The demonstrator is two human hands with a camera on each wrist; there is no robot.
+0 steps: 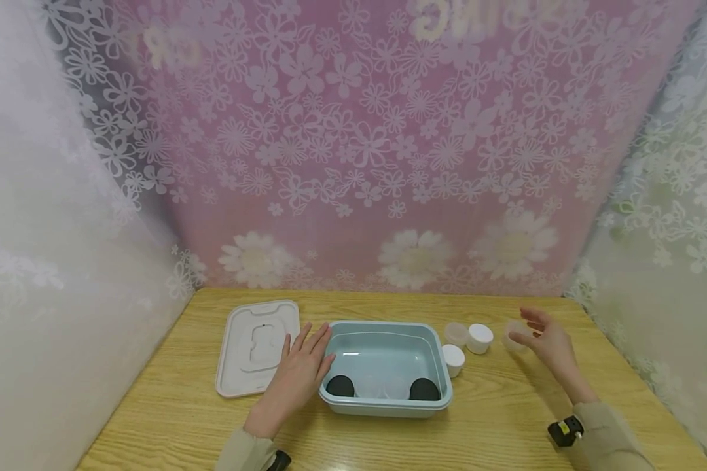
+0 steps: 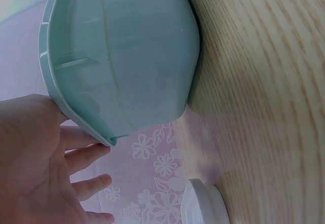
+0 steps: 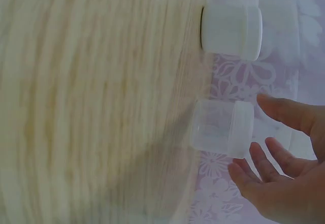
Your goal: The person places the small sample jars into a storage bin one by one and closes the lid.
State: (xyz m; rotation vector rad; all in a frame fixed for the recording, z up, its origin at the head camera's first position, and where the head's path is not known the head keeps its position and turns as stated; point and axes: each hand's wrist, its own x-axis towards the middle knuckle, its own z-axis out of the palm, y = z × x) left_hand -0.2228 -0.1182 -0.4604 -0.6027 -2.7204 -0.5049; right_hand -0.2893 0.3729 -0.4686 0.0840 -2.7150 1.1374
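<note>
A light blue plastic bin (image 1: 389, 329) stands on the table, with two black round things (image 1: 340, 386) and clear round containers (image 1: 383, 387) at its near side. My left hand (image 1: 299, 374) rests on the bin's left rim, fingers extended. On the right, my right hand (image 1: 550, 347) is at a small clear jar (image 3: 221, 126) with a frosted lid (image 3: 242, 129). Its thumb and fingers are spread around the lid side; whether they touch it is hard to tell. The jar stands upright on the table.
Right of the bin stand two white-lidded jars (image 1: 479, 338) and a clear jar (image 1: 455, 334). A whitish bin lid (image 1: 241, 366) lies flat to the left of the bin. Behind the wooden table (image 1: 495, 418) hangs a pink flowered curtain (image 1: 353, 163), with pale sheets at both sides.
</note>
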